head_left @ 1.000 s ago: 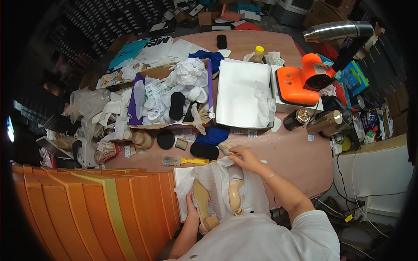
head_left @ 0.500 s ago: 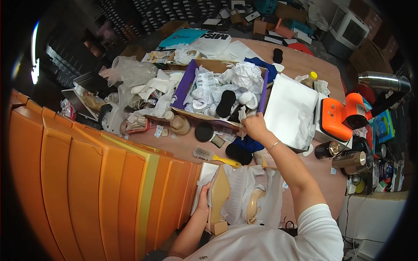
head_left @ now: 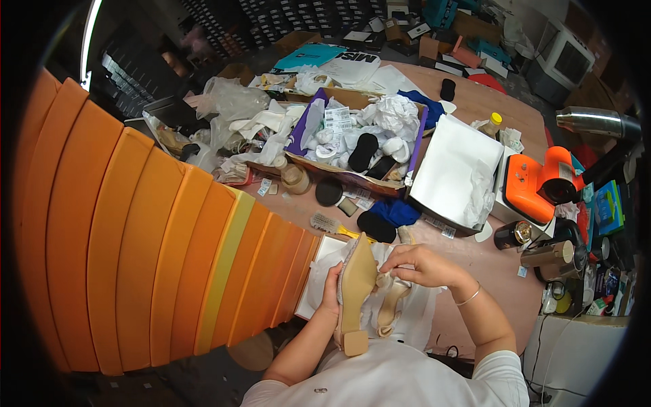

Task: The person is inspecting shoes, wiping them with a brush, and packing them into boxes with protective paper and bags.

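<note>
My left hand [head_left: 331, 290] grips a heeled shoe [head_left: 357, 285] by its side, its tan sole turned up and its block heel toward me. Close to the shoe's right edge, my right hand [head_left: 422, 266] is closed, fingertips pinched on a pale crumpled scrap [head_left: 384, 279]; whether it is paper or cloth I cannot tell. Below that hand lies a second tan heeled shoe [head_left: 390, 311] on white tissue paper [head_left: 419, 313]. The white edge of an open shoe box [head_left: 306, 298] shows left of the held shoe.
Orange shoe boxes [head_left: 159, 251] stand in a long row on the left. Ahead are a purple box [head_left: 413, 152] of crumpled paper, a white box lid [head_left: 444, 166], a yellow-handled brush [head_left: 332, 225] and a black pad [head_left: 376, 227]. An orange machine [head_left: 532, 186] stands right.
My right hand has come back from the purple box's front edge to the held shoe, carrying the pale scrap. The shoe in my left hand has shifted slightly right, and the view has turned.
</note>
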A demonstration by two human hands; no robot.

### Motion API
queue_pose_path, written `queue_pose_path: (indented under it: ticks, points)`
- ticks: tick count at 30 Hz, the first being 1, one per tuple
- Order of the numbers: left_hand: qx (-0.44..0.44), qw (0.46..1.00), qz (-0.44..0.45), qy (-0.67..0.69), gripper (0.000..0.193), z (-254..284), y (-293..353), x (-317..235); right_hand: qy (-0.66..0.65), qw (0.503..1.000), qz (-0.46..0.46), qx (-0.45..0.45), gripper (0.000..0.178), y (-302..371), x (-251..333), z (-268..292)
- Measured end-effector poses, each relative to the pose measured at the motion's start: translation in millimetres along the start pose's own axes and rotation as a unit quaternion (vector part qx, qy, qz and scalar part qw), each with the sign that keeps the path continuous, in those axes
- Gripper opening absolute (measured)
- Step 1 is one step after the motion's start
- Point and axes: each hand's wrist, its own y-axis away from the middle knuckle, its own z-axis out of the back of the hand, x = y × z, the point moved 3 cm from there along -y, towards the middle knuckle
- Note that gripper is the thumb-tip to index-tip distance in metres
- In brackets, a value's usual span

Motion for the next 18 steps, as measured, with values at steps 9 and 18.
queue_pose_path:
  ticks: [9,18]
  points:
    - [-0.044,0.997,0.004,0.059,0.054,-9.9,-6.4,-3.2,0.124,0.955,-0.005,-0.27,0.03,-19.8,-13.3,-71.0]
    - [-0.034,0.998,0.027,0.045,0.06,38.4,-11.4,-38.5,0.005,0.991,-0.001,-0.13,0.018,-92.1,-64.5,-64.4]
